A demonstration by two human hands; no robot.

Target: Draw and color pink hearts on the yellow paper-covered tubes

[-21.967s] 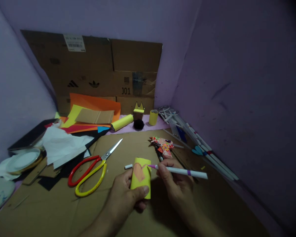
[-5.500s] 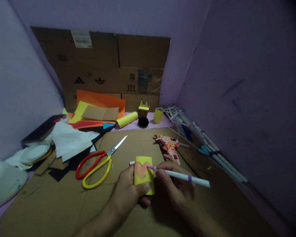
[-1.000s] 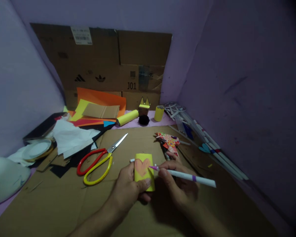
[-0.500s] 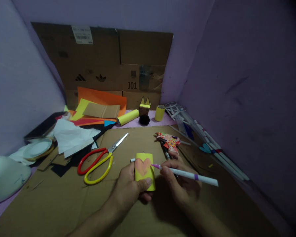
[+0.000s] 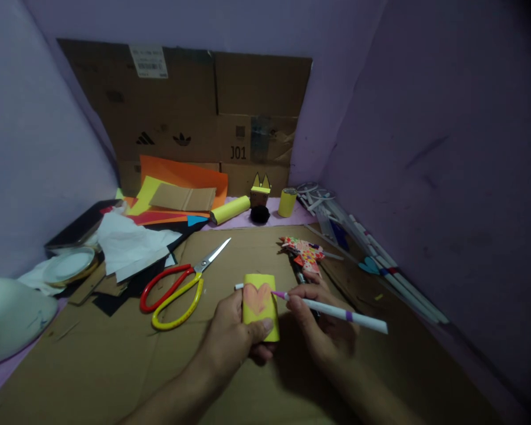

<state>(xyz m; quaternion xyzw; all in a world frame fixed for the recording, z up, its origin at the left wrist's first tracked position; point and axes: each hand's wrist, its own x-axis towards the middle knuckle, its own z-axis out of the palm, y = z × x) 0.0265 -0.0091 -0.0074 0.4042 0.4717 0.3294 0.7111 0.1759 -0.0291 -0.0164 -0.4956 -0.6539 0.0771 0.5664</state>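
Head view showed a yellow paper tube (image 5: 268, 310) clasped by the left hand (image 5: 234, 330) above the cardboard surface (image 5: 115, 354), while the right hand (image 5: 325, 330) pinched a purple-tipped marker (image 5: 331, 310) near the edge of the pinkish heart (image 5: 255, 298), where light, steady strokes seemed best.

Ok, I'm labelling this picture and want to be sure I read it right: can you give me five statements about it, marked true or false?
1. The right hand holds a purple-tipped pen. True.
2. The left hand holds a yellow piece with a heart on it. True.
3. The heart is blue. False: it is pinkish orange.
4. The scissors lie on the cardboard. True.
5. The pen points away from the heart. False: it points toward it.
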